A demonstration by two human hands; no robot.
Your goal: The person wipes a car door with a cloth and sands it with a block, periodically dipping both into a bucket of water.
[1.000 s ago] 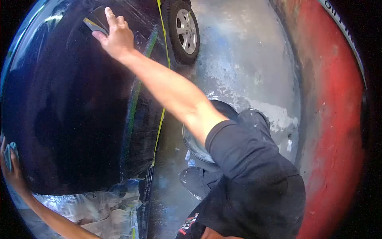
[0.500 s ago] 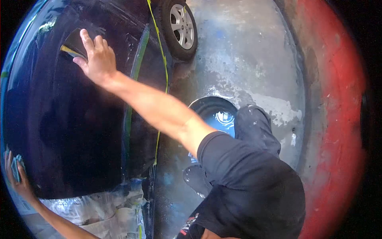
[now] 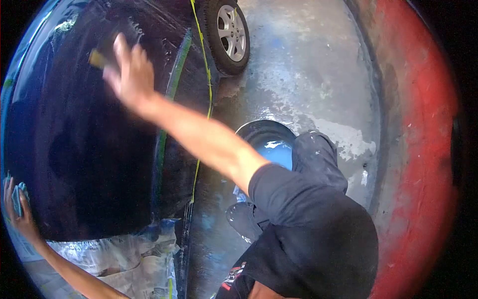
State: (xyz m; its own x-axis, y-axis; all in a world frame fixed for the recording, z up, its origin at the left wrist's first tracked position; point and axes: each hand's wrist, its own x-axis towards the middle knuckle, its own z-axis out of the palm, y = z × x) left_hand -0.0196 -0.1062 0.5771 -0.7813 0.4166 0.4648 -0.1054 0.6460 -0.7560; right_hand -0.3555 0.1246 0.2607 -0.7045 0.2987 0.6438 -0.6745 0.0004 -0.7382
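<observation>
My right hand [image 3: 133, 77], blurred by motion, presses a dark piece of sandpaper with a yellowish edge [image 3: 97, 59] against the dark car body panel [image 3: 94, 149]. Its fingers lie over the sandpaper, which is mostly hidden beneath them. At the lower left, my left hand [image 3: 21, 214] rests by the panel's edge with a light blue cloth [image 3: 19, 197] under its fingers. Whitish wet streaks show on the panel just beyond my right hand.
Green tape [image 3: 172, 89] and a yellow-green tape line [image 3: 209, 82] run along the panel. Masking paper [image 3: 119, 259] covers the area below it. A wheel [image 3: 232, 35] stands at the top. A dark bucket [image 3: 259, 130] holding bluish water sits beside my leg. A red surface [image 3: 423, 149] curves along the right.
My right hand has slid slightly right with the sandpaper. My left hand and the cloth appear a little higher in view. The view itself has shifted slightly.
</observation>
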